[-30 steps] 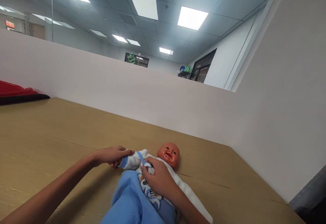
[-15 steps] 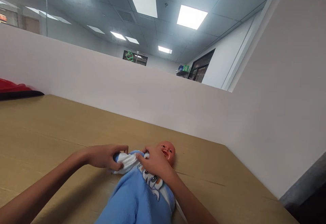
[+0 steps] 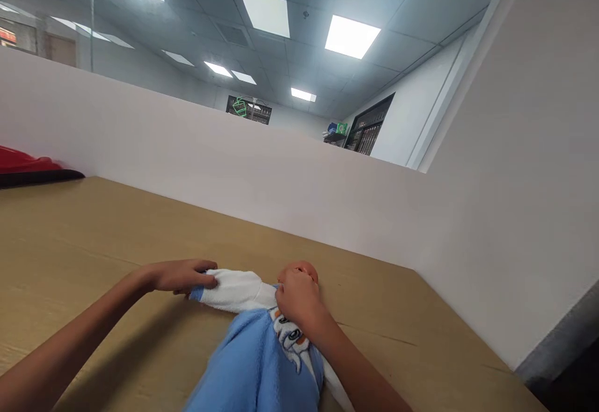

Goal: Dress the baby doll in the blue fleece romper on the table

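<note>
Lying on its back on the worktop [image 3: 374,293], the doll [image 3: 289,267] stretches away from me, blue outfit [image 3: 262,356] nearest. From my end, the left grip [image 3: 182,276] is closed on the white sleeve [image 3: 234,288] by its blue cuff [image 3: 196,294]; the right grip [image 3: 299,296] curls over the upper chest by the face, and I cannot tell what it pinches. Beyond stands a pale wall [image 3: 262,175].

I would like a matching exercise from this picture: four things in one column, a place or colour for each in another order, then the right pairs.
Things:
1. left hand
2. right hand
3. sleeve
4. red item

Places or colours:
A. at the picture's left edge
B. white
C. at the blue cuff
D. partly hiding the doll's head

Right pairs: 1-C, 2-D, 3-B, 4-A
</note>
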